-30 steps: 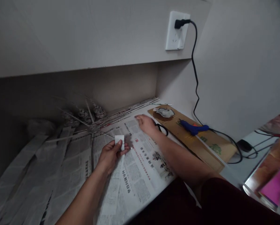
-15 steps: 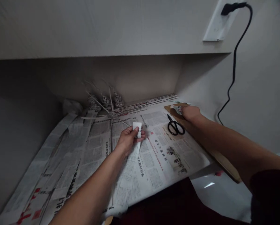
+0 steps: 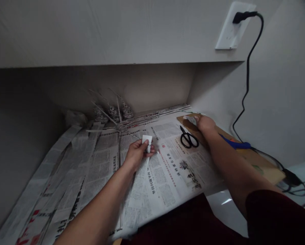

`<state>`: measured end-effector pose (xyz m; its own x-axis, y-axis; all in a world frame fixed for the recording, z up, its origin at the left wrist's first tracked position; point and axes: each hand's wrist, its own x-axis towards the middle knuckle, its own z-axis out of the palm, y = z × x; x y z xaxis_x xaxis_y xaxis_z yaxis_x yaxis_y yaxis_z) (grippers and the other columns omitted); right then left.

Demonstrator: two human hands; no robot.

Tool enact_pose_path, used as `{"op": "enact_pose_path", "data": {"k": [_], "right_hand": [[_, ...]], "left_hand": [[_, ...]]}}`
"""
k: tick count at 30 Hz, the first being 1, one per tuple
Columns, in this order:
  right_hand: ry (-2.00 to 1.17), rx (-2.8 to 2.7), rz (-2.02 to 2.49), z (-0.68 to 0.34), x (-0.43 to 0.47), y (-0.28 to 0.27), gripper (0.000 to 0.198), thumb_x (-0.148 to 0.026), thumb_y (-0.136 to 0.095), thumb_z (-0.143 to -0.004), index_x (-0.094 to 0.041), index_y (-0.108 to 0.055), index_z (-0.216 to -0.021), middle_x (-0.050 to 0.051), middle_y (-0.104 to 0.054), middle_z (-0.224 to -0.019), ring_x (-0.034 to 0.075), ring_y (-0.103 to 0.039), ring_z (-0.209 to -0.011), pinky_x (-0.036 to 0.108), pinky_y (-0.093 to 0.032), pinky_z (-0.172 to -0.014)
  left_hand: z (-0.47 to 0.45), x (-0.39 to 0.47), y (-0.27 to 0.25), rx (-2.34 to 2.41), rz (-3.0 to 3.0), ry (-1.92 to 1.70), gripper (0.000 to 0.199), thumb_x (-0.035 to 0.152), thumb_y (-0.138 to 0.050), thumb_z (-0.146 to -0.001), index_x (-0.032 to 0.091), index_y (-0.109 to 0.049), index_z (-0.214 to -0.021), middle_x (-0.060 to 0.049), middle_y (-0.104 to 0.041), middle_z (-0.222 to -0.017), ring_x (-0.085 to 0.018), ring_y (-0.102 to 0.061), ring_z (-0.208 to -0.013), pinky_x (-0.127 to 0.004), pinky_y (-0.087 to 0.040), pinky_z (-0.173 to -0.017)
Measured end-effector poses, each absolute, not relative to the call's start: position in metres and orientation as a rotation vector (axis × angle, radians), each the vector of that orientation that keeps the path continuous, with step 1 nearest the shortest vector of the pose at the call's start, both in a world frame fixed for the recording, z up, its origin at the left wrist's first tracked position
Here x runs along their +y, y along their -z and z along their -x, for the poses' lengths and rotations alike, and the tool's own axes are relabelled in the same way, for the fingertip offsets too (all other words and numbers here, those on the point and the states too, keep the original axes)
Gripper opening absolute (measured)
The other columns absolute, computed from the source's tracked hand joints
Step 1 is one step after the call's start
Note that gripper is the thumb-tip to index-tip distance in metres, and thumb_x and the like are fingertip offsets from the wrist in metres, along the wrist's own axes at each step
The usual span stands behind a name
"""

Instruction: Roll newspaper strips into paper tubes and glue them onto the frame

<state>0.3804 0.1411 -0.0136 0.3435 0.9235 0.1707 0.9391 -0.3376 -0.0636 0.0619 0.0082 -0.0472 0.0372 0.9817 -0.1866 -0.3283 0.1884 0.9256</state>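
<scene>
My left hand [image 3: 140, 149] is closed, with thumb and fingers pinching the upper end of a newspaper strip [image 3: 147, 139]. The strip's lower part trails back over the newspaper sheets [image 3: 165, 185]. My right hand [image 3: 205, 123] reaches to the far right, over the brown board [image 3: 182, 119]. Its fingers are closed on a small crumpled greyish-white piece [image 3: 191, 119], whose kind I cannot make out. Black-handled scissors [image 3: 189, 139] lie on the newspaper between my hands. Beyond my left hand sits a star-like frame of rolled paper sticks [image 3: 121, 127].
Several thin paper sticks [image 3: 165, 111] lie along the back wall, near woven paper cones [image 3: 113, 111]. Long newspaper strips [image 3: 47, 163] cover the left side. A blue tool with a cord [image 3: 237, 144] rests on the board at right. A black cable [image 3: 248, 71] hangs from the wall socket [image 3: 231, 29].
The view has shifted slightly to the right, bringing the blue tool into sight as my right forearm swings inward. My left hand still pinches the strip.
</scene>
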Motion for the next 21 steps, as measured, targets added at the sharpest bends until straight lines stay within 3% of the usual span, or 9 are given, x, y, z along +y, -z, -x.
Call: {"op": "enact_pose_path", "data": {"k": [2,5,8,10,12,14,17,21], "right_hand": [[0.13,-1.638,2.475,-0.378,0.139,0.008,0.063,-0.051,-0.022,-0.093,-0.006,-0.063,-0.11,0.025,-0.063,-0.107,0.034,-0.06,-0.101,0.039,-0.044,-0.076],[0.218,-1.584,2.333,-0.357,0.133,-0.004,0.059,-0.053,-0.035,-0.09,-0.004,-0.063,-0.108,0.028,-0.06,-0.109,0.036,-0.056,-0.106,0.042,-0.043,-0.081],[0.134,-1.761,2.036,-0.311,0.121,-0.011,0.045,-0.046,-0.037,-0.091,-0.011,-0.067,-0.095,0.018,-0.067,-0.096,0.026,-0.062,-0.093,0.034,-0.044,-0.079],[-0.475,-1.904,1.711,-0.273,0.109,-0.008,0.041,-0.038,-0.035,-0.093,-0.013,-0.068,-0.089,0.012,-0.069,-0.085,0.016,-0.062,-0.071,0.026,-0.045,-0.066],[-1.071,-1.859,1.387,-0.24,0.094,0.002,0.04,-0.038,-0.034,-0.094,-0.014,-0.065,-0.099,0.01,-0.068,-0.086,0.01,-0.056,-0.056,0.021,-0.04,-0.051],[-1.437,-1.773,1.121,-0.218,0.082,0.015,0.035,-0.038,-0.047,-0.089,-0.017,-0.059,-0.115,0.005,-0.067,-0.08,0.009,-0.055,-0.054,0.018,-0.036,-0.045],[-1.646,-1.69,0.919,-0.208,0.074,0.033,0.04,-0.041,-0.062,-0.079,-0.015,-0.064,-0.109,0.001,-0.061,-0.07,0.008,-0.051,-0.055,0.016,-0.033,-0.042],[-1.675,-1.614,0.87,-0.213,0.076,0.046,0.042,-0.045,-0.068,-0.072,-0.013,-0.07,-0.099,0.0,-0.055,-0.062,0.007,-0.047,-0.054,0.016,-0.033,-0.043]], "left_hand": [[-0.062,0.008,0.047,1.042,-0.837,-1.2,0.019,0.026,-0.061,-0.08,0.009,-0.063,-0.09,-0.009,-0.067,-0.072,-0.015,-0.066,-0.06,-0.023,-0.054,-0.051],[-0.063,0.008,0.046,1.053,-0.839,-1.204,0.019,0.026,-0.061,-0.081,0.009,-0.062,-0.088,-0.009,-0.067,-0.072,-0.015,-0.065,-0.059,-0.023,-0.055,-0.052],[-0.063,0.008,0.045,1.064,-0.824,-1.225,0.019,0.028,-0.062,-0.08,0.01,-0.061,-0.085,-0.009,-0.067,-0.071,-0.015,-0.065,-0.058,-0.023,-0.054,-0.051],[-0.063,0.009,0.045,1.066,-0.809,-1.252,0.02,0.029,-0.063,-0.079,0.01,-0.061,-0.084,-0.008,-0.066,-0.07,-0.015,-0.065,-0.058,-0.023,-0.054,-0.051],[-0.061,0.009,0.044,1.063,-0.805,-1.278,0.022,0.031,-0.064,-0.078,0.01,-0.061,-0.085,-0.007,-0.066,-0.068,-0.014,-0.064,-0.057,-0.023,-0.054,-0.05],[-0.059,0.011,0.043,1.05,-0.821,-1.29,0.025,0.033,-0.065,-0.077,0.01,-0.063,-0.087,-0.006,-0.066,-0.067,-0.014,-0.063,-0.055,-0.023,-0.054,-0.05],[-0.056,0.012,0.044,1.048,-0.838,-1.289,0.028,0.035,-0.066,-0.076,0.011,-0.064,-0.088,-0.005,-0.066,-0.067,-0.013,-0.062,-0.053,-0.023,-0.053,-0.048],[-0.056,0.013,0.047,1.089,-0.865,-1.25,0.033,0.04,-0.067,-0.073,0.01,-0.065,-0.088,-0.006,-0.065,-0.065,-0.013,-0.061,-0.052,-0.022,-0.051,-0.046]]}}
